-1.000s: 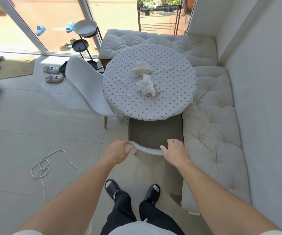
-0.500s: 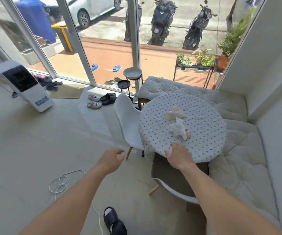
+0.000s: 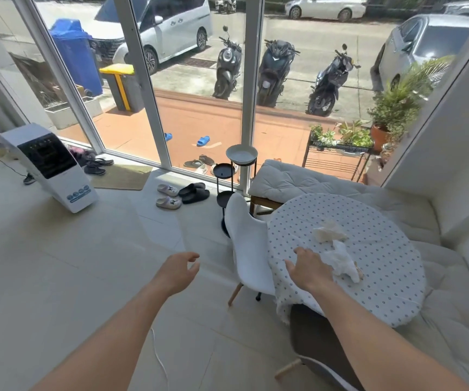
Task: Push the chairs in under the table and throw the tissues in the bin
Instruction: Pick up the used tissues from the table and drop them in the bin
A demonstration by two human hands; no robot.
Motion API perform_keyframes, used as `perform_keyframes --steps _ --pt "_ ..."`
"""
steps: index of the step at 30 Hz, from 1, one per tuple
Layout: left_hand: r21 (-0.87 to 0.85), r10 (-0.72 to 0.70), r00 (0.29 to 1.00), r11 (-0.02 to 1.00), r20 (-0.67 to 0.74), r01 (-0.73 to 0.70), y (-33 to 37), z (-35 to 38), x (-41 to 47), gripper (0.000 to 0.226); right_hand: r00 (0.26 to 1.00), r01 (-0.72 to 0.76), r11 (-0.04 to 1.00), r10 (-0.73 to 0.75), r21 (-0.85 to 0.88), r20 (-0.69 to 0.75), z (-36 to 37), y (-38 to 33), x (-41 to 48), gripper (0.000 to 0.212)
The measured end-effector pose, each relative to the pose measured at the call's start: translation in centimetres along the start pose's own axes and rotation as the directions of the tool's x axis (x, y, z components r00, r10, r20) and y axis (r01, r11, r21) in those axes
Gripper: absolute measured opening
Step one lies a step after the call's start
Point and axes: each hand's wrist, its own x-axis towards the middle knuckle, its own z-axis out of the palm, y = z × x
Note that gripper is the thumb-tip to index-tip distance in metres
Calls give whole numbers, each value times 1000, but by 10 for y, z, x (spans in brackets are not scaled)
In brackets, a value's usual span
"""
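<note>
right grip spread on table, touching tissue.

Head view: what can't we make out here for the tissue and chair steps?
- Right hand fingertips: hidden behind the near tissue; grasp unclear.
- Grey chair: seat under the table, back cut by the right forearm and bottom edge.
- Indoor bin: none in frame.

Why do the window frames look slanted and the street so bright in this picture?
Head view: the wide-angle lens splays the window frames outward and stretches the forearms at the edges. Hard sunlight washes out the street and the white cushions. The right hand by the tissues looks reasonably sharp.
</note>
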Motion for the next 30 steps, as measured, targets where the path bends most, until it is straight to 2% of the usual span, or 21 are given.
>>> perform_keyframes --steps 8,16,23,30 --pt "32 14 1000 999 25 -15 -45 -67 58 44 999 -46 998 47 52 -10 15 -68 45 56" --pt "25 106 989 994 104 -109 -30 -97 147 41 991 -127 967 135 219 -22 24 -93 108 58" --pt "70 189 965 976 184 -204 10 -98 243 38 978 -154 870 200 469 -51 27 -94 181 51" --pt "115 225 935 958 274 -264 49 -78 340 37 949 -254 754 314 606 6 19 -60 242 48"
